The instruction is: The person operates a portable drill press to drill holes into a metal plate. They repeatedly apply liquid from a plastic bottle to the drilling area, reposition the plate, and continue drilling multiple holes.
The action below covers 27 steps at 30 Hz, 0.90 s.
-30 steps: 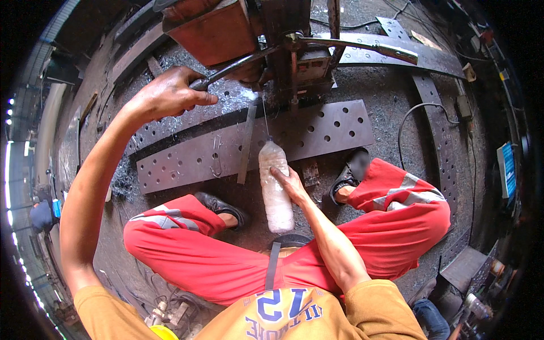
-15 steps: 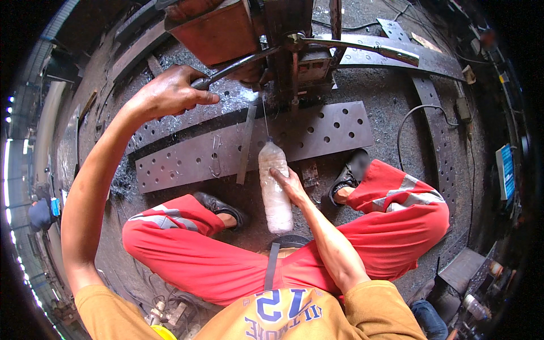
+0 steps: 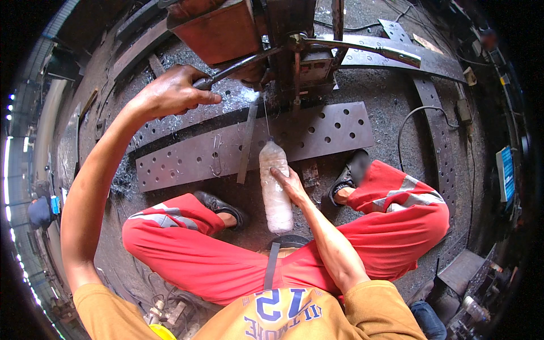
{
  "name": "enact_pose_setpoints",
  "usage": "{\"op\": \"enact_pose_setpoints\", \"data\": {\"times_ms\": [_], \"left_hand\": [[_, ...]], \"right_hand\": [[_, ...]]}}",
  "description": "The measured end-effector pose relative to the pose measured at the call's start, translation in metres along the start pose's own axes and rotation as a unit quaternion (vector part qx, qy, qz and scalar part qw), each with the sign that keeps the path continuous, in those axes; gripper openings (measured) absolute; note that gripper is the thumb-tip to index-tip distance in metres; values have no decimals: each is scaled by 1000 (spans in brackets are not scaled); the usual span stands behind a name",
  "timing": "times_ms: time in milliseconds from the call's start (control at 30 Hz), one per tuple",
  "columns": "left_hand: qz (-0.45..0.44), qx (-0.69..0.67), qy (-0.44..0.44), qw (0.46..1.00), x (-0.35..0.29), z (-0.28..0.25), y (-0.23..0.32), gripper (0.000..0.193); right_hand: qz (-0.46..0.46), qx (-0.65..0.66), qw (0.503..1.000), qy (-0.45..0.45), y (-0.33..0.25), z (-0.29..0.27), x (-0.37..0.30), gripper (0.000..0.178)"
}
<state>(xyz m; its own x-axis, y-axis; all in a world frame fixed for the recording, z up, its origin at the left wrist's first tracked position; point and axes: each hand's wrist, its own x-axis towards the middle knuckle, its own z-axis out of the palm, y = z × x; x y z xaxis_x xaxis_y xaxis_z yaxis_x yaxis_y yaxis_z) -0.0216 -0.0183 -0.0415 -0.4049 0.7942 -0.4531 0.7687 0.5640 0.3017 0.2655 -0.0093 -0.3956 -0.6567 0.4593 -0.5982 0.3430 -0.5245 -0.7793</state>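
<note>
My left hand (image 3: 177, 93) is closed at the black-gripped end of a long feed lever (image 3: 243, 62) on a drilling machine (image 3: 218, 34) with a rusty-red housing. My right hand (image 3: 289, 184) is wrapped round a cloudy white plastic bottle (image 3: 276, 207), its dark cap pointing away from me. A thin stream runs from the cap toward the machine's tool area, where bright wet metal shows. Below the machine lies a perforated steel plate (image 3: 334, 133), with a narrow flat bar (image 3: 247, 144) across it. The drill's tip is hard to make out.
A second lever arm (image 3: 391, 54) sticks out to the right. More perforated plates (image 3: 433, 119) lie at the right, near a looping cable (image 3: 401, 133). Metal shavings (image 3: 122, 184) litter the floor at left. My bent legs (image 3: 181, 249) flank the bottle.
</note>
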Motion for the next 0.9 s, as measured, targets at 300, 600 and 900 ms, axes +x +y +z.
{"op": "enact_pose_setpoints", "data": {"times_ms": [300,600,900], "left_hand": [[3,-7,-7,1000,1,-1,4,57],[30,-14,7,999,7,5,-12,56],[41,-36,6,998,0,5,-12,57]], "right_hand": [[-143,-166,974,65,3,2,3,76],[-234,-238,942,11,-15,19,-17,76],[-256,-308,915,-44,11,15,-5,74]]}}
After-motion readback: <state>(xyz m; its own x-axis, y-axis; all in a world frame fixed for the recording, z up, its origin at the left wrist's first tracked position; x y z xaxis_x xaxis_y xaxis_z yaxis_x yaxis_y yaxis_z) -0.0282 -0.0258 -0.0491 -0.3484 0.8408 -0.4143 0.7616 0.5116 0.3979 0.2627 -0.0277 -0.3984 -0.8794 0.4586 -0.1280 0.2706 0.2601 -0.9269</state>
